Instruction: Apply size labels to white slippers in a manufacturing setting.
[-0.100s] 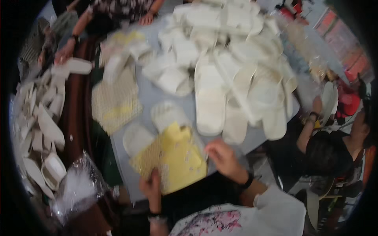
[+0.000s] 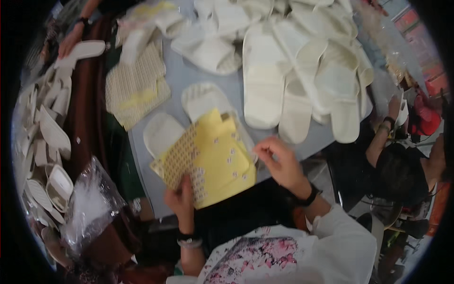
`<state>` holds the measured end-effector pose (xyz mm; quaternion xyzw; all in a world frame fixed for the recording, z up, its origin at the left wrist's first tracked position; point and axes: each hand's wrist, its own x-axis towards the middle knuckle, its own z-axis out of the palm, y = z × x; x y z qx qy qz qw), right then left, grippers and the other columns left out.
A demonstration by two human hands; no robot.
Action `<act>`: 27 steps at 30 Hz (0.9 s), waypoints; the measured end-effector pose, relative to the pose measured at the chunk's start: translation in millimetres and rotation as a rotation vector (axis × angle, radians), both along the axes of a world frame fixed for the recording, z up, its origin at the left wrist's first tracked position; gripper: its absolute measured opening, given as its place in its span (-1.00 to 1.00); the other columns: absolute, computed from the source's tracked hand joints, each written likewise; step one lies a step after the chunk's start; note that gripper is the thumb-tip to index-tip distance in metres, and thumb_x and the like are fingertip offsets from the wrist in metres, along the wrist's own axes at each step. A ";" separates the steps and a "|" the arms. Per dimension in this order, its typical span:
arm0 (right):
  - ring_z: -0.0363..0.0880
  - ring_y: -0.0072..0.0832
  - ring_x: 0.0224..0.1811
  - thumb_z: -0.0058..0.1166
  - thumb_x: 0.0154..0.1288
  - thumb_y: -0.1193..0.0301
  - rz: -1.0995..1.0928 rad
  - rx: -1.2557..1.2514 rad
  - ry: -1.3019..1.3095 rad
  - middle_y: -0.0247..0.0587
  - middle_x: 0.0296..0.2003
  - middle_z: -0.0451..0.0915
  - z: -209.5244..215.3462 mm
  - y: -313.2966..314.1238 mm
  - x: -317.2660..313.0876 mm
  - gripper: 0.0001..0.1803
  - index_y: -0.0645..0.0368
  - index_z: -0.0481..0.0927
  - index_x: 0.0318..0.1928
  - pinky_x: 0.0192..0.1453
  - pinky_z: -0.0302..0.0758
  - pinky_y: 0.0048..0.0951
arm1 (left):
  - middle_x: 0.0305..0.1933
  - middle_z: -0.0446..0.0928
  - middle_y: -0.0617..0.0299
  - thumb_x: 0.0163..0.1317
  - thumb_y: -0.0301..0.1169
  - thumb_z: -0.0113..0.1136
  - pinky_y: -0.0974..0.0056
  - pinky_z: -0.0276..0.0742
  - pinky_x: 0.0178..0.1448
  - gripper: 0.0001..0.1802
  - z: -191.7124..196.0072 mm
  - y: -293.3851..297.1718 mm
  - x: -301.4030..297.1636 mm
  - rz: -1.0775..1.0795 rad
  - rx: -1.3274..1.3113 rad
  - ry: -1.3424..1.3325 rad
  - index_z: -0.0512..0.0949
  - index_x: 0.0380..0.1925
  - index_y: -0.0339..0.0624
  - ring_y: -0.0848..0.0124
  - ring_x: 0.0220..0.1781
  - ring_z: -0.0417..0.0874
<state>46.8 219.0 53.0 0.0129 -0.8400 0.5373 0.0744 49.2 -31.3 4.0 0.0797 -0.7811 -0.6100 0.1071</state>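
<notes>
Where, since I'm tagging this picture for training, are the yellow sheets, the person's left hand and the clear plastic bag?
Yellow sheets (image 2: 220, 163): head view, bare yellow part of the top face.
Left hand (image 2: 181, 201): head view, middle of the hand.
Clear plastic bag (image 2: 92, 208): head view, crinkled middle.

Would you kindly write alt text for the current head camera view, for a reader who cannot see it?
A person's left hand grips yellow sheets with small printed marks, while the right hand is raised beside them, its fingertips close together. Just beyond, two white slippers lie on a grey table, with more white slippers heaped farther back.
</notes>
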 end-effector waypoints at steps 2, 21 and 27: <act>0.44 -0.52 -0.40 0.03 0.18 0.60 0.011 0.003 -0.020 -0.24 -0.39 0.48 -23.8 -5.0 -7.8 -0.92 0.25 0.50 -0.29 -0.29 0.37 -0.59 | -0.41 0.56 0.25 0.15 -0.49 0.20 0.52 0.34 -0.38 -0.82 -23.2 -0.9 -6.1 0.028 0.037 -0.071 0.55 -0.30 -0.40 0.65 -0.44 0.43; 0.40 -0.34 -0.42 0.12 0.13 0.41 0.144 0.131 -0.315 -0.19 -0.35 0.27 -27.8 -22.9 -17.6 -0.81 0.17 0.38 -0.35 -0.28 0.38 -0.40 | -0.35 0.56 0.28 0.15 -0.52 0.19 0.55 0.35 -0.34 -0.85 -19.5 1.4 -5.9 0.030 0.154 -0.078 0.56 -0.31 -0.41 0.68 -0.40 0.43; 0.35 -0.50 -0.43 0.05 0.20 0.44 0.152 0.093 -0.186 -0.26 -0.37 0.30 -36.5 -13.4 -14.9 -0.87 0.22 0.44 -0.28 -0.31 0.34 -0.52 | -0.32 0.57 0.24 0.16 -0.50 0.19 0.55 0.40 -0.33 -0.81 -15.2 -2.3 -7.2 -0.002 0.198 -0.158 0.54 -0.26 -0.41 0.67 -0.39 0.47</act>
